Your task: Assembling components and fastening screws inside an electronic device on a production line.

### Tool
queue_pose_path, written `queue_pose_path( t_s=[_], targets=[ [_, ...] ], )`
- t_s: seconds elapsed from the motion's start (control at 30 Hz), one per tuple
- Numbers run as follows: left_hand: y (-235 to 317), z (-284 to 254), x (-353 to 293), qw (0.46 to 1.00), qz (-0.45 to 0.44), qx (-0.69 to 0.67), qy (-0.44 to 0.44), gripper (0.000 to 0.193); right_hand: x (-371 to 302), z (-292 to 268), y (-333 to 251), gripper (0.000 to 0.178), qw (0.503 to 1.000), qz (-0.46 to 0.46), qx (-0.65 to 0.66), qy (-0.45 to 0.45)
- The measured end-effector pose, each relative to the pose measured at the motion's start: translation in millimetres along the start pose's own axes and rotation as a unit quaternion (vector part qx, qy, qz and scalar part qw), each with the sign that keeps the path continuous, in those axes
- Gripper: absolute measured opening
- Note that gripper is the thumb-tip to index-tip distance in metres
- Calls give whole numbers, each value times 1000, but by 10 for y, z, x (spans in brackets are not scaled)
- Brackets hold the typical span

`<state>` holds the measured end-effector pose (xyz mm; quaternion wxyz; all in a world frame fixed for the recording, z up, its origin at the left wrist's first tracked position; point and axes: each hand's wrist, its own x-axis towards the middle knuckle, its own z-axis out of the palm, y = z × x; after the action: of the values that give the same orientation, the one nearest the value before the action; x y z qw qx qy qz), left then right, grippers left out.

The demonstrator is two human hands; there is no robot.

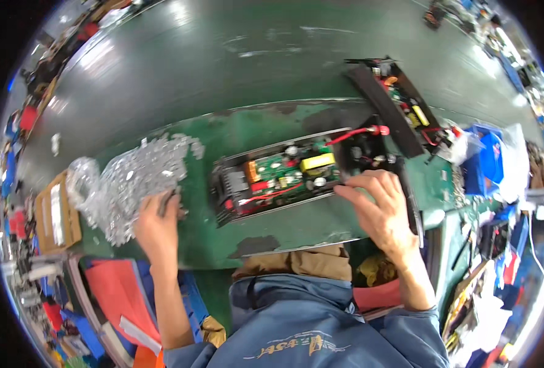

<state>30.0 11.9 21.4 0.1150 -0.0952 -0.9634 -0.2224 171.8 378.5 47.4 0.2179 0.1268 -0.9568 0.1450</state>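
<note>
In front of me on the green bench lies an open black metal casing (pixel 223 216) with a green circuit board (pixel 278 173) inside. The board carries a yellow-wrapped transformer (pixel 317 162), several capacitors and red wires. My right hand (pixel 382 211) is at the casing's near right corner, its fingers bent over the edge. At the left, my left hand (pixel 156 228) is closed on a small dark piece (pixel 164 203), too blurred to name. It is beside a heap of small shiny silver metal parts (pixel 143 175) on clear plastic.
A second open black casing (pixel 385 110) with a board stands at the far right. Beyond it are a blue bin (pixel 483 161) and clear plastic bags (pixel 514 159). A cardboard box (pixel 59 211) sits left of the metal heap. The bench's near edge runs by my waist.
</note>
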Motion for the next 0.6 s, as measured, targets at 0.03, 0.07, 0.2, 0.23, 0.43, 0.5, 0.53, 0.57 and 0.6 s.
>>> queue_pose_path(
  t_s=[0.03, 0.07, 0.2, 0.23, 0.43, 0.5, 0.53, 0.57, 0.6],
  targets=[
    [-93, 58, -23, 1000, -12, -2, 5, 15, -22, -39, -33, 48, 1000, 17, 2, 16],
    [-171, 89, -62, 999, -29, -1, 14, 14, -35, -69, -90, 48, 999, 28, 7, 34],
    [-185, 152, -33, 991, 58, 115, 46, 10, -280, -42, -209, 41, 990, 92, 35, 105],
    [-186, 150, -12, 991, 59, 110, 45, 10, -327, -63, -226, 39, 989, 102, 36, 100],
    [-146, 92, 120, 998, 42, -32, -33, 20, -530, 62, -342, 35, 980, 159, 68, 95],
    [-152, 137, 87, 997, 75, 20, -10, 21, -569, 104, -340, 34, 976, 173, 83, 99],
    [-143, 141, 71, 992, 107, 69, 14, 21, -588, 114, -335, 38, 977, 169, 86, 99],
    [-117, 129, 60, 989, 123, 78, 19, 21, -605, 129, -337, 41, 977, 166, 87, 98],
    [-110, 121, 67, 989, 123, 80, 20, 21, -614, 147, -342, 41, 977, 166, 89, 98]
  ],
)
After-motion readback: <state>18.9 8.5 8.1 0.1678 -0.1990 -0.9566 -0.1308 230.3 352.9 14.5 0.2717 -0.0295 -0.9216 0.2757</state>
